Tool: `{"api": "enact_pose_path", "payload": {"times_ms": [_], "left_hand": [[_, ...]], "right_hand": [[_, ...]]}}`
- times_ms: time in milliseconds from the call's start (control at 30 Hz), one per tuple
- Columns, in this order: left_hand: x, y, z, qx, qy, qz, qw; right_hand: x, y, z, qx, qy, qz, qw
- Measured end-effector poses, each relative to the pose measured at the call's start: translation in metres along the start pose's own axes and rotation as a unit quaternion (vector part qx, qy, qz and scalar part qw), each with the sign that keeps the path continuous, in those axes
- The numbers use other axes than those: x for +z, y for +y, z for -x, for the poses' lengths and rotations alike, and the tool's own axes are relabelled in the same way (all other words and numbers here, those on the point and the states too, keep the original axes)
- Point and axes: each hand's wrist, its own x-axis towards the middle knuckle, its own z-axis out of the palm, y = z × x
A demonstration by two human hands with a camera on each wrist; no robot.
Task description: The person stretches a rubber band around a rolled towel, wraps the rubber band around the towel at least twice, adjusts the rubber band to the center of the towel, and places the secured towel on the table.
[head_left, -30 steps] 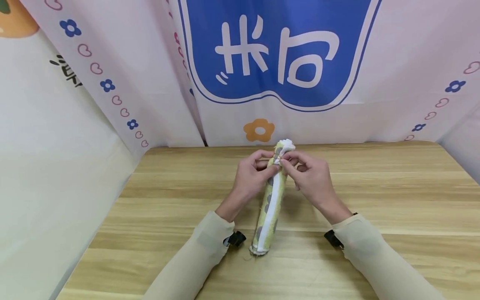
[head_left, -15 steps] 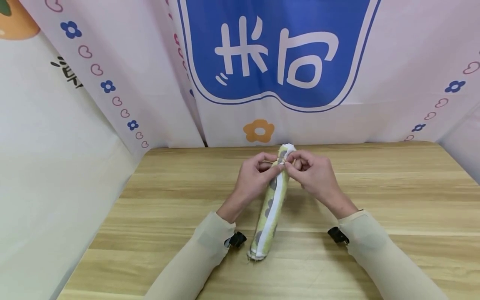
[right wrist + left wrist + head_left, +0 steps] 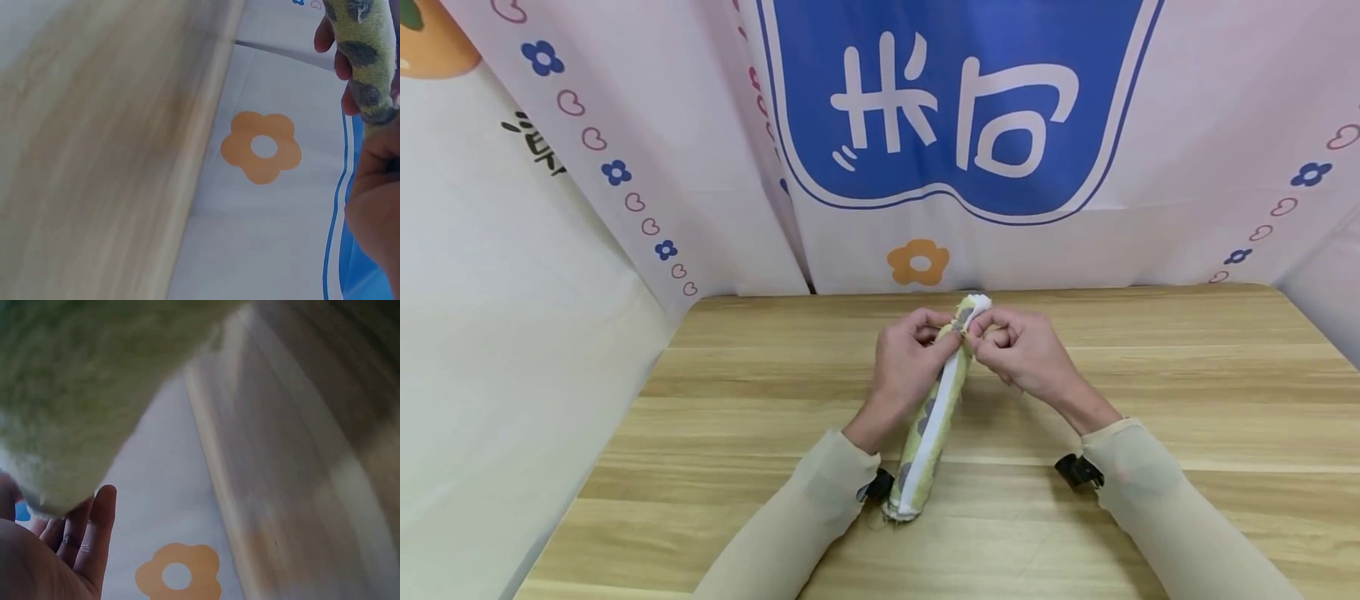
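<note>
A rolled towel (image 3: 931, 425), yellow-green with grey spots and a white stripe, slants across the table and narrows near its far end. My left hand (image 3: 906, 358) holds that narrowed part from the left, thumb on top. From the right, my right hand (image 3: 1022, 350) pinches at the same spot, where a thin yellowish strand goes round the towel; the fingertips partly hide it. Close up in the left wrist view, the towel (image 3: 81, 394) covers much of the left hand (image 3: 69, 556). The right wrist view has the spotted towel (image 3: 362, 62) above the right hand (image 3: 378, 194).
The wooden table (image 3: 730, 467) reaches back to a printed cloth wall (image 3: 1150, 242) with a blue panel (image 3: 947, 100) and an orange flower (image 3: 919, 262). Black wrist cameras (image 3: 1078, 471) sit at the beige cuffs.
The rolled towel's near end has swung to the left, and its far end has come slightly nearer. Both hands have stayed at the narrowed part, with the fingers shifting a little.
</note>
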Motion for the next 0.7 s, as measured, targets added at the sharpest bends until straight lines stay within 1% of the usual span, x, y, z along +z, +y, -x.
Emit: {"api": "enact_pose_path", "payload": {"times_ms": [133, 200, 233, 333, 433, 467, 533, 600, 700], "left_hand": [[0.0017, -0.0007, 0.0009, -0.001, 0.021, -0.011, 0.9997], [0.0023, -0.0003, 0.0018, 0.001, 0.023, -0.007, 0.9997], [0.0028, 0.0001, 0.0021, 0.002, 0.023, -0.005, 0.9997], [0.0038, 0.0012, 0.0028, 0.006, 0.020, 0.005, 0.9998], [0.0040, 0.0011, 0.0027, 0.005, 0.013, 0.014, 0.9998], [0.0037, 0.0008, 0.0026, 0.002, 0.011, 0.017, 0.9998], [0.0026, 0.0003, 0.0024, -0.003, 0.007, 0.024, 0.9997], [0.0014, 0.0002, 0.0021, -0.008, 0.001, 0.031, 0.9995], [0.0000, 0.0009, 0.0019, -0.010, -0.011, 0.035, 0.9993]], "right_hand": [[0.0011, -0.0011, 0.0006, 0.015, -0.043, -0.016, 0.999], [0.0017, -0.0018, 0.0010, 0.013, -0.051, -0.013, 0.999], [0.0016, -0.0024, 0.0013, 0.009, -0.050, -0.004, 0.999], [0.0013, -0.0024, 0.0011, -0.027, -0.028, 0.060, 0.997], [0.0013, 0.0001, 0.0005, -0.079, 0.010, 0.113, 0.990], [0.0013, 0.0012, 0.0002, -0.095, 0.022, 0.125, 0.987], [0.0014, 0.0029, 0.0000, -0.111, 0.031, 0.123, 0.986], [0.0006, 0.0032, 0.0002, -0.098, 0.030, 0.103, 0.989], [-0.0024, 0.0011, 0.0011, -0.044, 0.014, 0.054, 0.997]]}}
